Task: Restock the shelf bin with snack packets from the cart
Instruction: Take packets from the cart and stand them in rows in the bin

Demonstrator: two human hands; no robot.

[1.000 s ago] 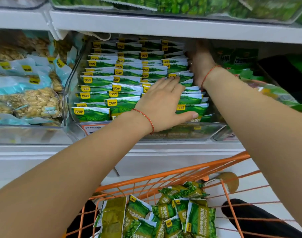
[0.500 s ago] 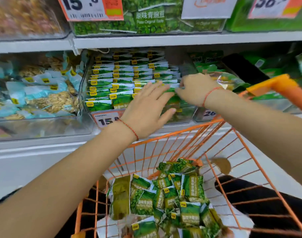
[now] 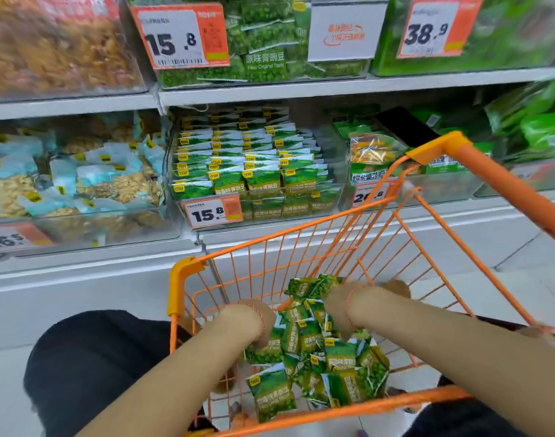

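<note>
The orange price tag (image 3: 214,212) on the front of your clear plastic shelf bin (image 3: 254,197) reads 15.8, and the green-and-white snack packets (image 3: 248,165) standing in rows inside it carry small yellow logo patches and white Chinese lettering. On the shelf above, another orange tag (image 3: 180,37) also says 15.8, beside green packs printed "Peas Original Taste" (image 3: 265,63); farther right a tag (image 3: 433,28) shows 38.9. The neighbouring bin's tag (image 3: 369,195) is partly hidden by the cart rim.

Both your hands are down in the orange wire cart (image 3: 301,241), among the loose green snack packets (image 3: 329,357) heaped on its floor. Your left hand (image 3: 254,323) and right hand (image 3: 336,310) are blurred and half buried in the heap, so I cannot tell how far either grip is open or whether it holds a packet.
</note>
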